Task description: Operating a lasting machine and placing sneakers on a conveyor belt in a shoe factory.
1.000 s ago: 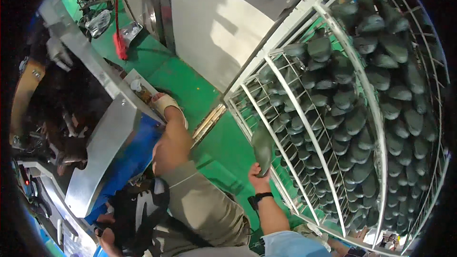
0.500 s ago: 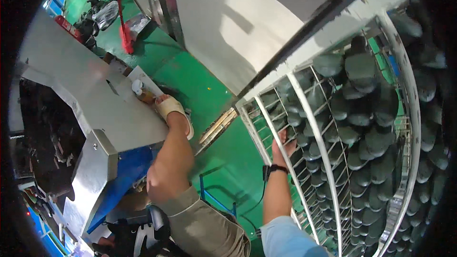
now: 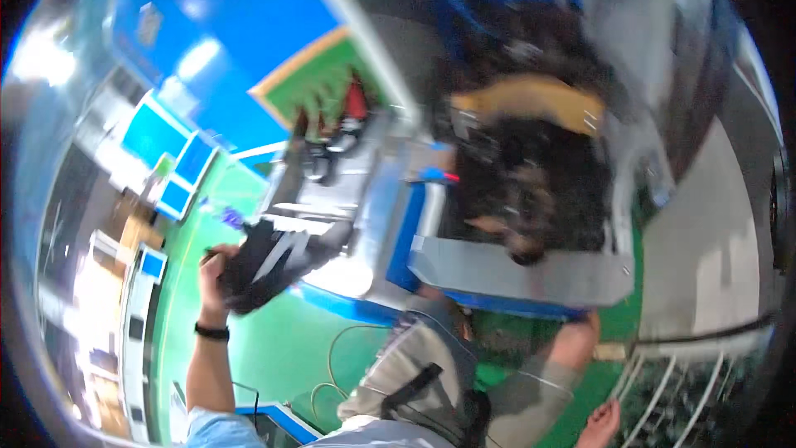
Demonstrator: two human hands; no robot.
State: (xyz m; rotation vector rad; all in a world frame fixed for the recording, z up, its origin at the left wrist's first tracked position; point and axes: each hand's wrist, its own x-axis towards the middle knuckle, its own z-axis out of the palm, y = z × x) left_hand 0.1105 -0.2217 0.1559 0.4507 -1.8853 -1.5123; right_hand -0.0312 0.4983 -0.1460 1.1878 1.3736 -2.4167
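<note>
My left hand (image 3: 214, 275) is raised at the left, closed around one end of a black shoe (image 3: 269, 265) with a white side stripe. The shoe is tilted, its grey end toward a pale worktop. At the lower right my right hand (image 3: 601, 425) hangs beside the white rack bars (image 3: 655, 402). Its fingers look curled, but blur hides whether anything is in them. In front of me stands a grey machine (image 3: 531, 274) with a dark, deep opening.
More shoes (image 3: 344, 137) stand on a metal surface left of the machine, before a green panel (image 3: 311, 83). A hose (image 3: 332, 357) loops over the green floor (image 3: 282, 348). Blue-topped units (image 3: 153, 145) line the far left, and a pale panel (image 3: 701, 224) stands at the right.
My view has swung left from the rack to the machine. My right hand has come away from among the rack's bars. The black shoe has risen from low left, in my left hand.
</note>
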